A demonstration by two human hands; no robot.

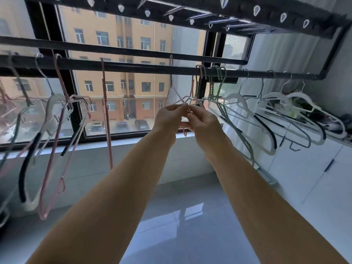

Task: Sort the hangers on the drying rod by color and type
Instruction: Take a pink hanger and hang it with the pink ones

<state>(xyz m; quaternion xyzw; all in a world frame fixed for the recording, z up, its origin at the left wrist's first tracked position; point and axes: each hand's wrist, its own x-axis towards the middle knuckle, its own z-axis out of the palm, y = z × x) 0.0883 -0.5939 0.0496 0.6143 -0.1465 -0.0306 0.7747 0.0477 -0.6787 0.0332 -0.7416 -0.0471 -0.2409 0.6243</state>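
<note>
We pinch a pink hanger between left hand and right hand, both grips pressed on its wire, just below the rod at mid-length, probably untangling it from green hangers.

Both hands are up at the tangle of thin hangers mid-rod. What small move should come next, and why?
Probably free one thin pink hanger from the green hangers and slide it left toward the pink hangers. The left hand and right hand pinch wires where pink and green hooks crowd together on the drying rod, while white hangers already group at the right.
</note>
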